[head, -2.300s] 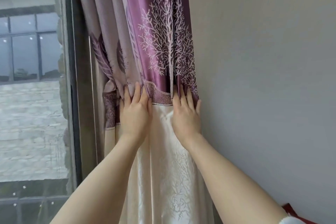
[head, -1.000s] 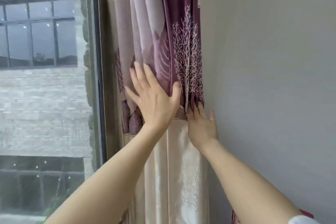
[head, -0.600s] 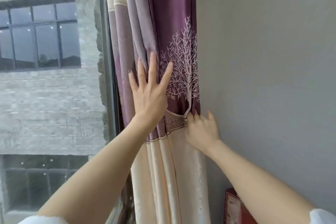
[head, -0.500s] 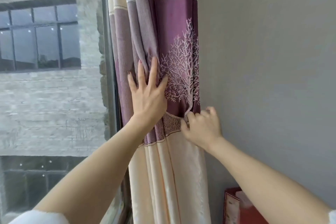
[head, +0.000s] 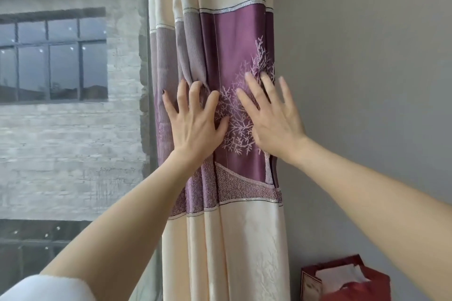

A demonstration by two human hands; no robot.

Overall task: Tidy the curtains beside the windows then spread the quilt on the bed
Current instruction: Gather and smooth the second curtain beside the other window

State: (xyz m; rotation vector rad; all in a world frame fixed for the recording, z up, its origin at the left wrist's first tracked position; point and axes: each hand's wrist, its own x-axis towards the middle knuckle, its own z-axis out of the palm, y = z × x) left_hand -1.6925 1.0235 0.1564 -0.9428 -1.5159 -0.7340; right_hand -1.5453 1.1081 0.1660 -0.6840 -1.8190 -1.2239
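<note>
Her left hand [head: 195, 122] lies on the gathered curtain [head: 234, 61], fingers spread, the tips of two of them bent into a fold at the left of the purple band. The right hand [head: 274, 117] lies flat beside it, fingers straight and fanned over the embroidered tree, its outer fingers reaching past the curtain's right edge toward the grey wall [head: 367, 80]. Neither hand grips anything. The curtain hangs bunched in the corner between the window [head: 61, 61] on the left and the wall on the right. A red bag [head: 342, 281] sits low at the right. The pleats look nearly neat, so I judge the curtain step close to done; bed and quilt are out of view, so that part seems wholly left.
</note>
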